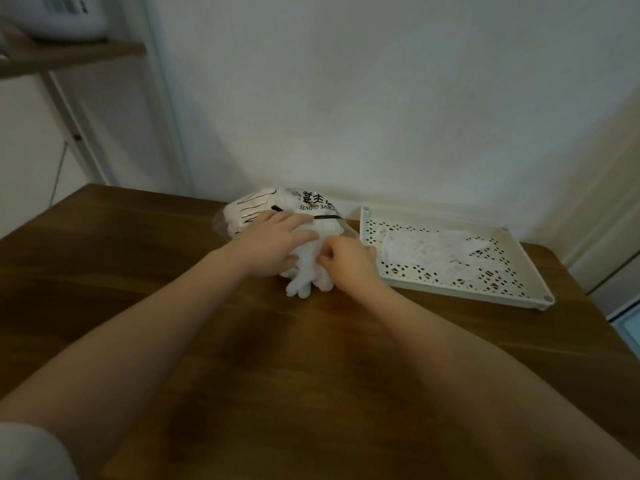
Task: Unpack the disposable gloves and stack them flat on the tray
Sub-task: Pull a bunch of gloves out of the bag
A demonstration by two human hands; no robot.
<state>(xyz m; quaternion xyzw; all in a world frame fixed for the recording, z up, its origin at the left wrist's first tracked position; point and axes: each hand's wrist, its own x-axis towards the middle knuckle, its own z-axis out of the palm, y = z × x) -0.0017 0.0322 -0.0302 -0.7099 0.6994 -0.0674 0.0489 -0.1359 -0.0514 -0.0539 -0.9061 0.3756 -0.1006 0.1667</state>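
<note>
A clear plastic pack of disposable gloves [277,206] with black print lies at the back of the wooden table. A bunch of translucent white gloves [306,278] sticks out of its near end. My left hand [277,237] lies flat on the pack, fingers straight, pressing it down. My right hand [346,261] pinches the topmost glove at the pack's opening. To the right stands a cream perforated tray [519,294] with a flat glove [429,251] lying in it.
The table [242,358] meets a white wall at the back. Its right edge runs just past the tray. A shelf [69,53] with a white appliance hangs at the upper left.
</note>
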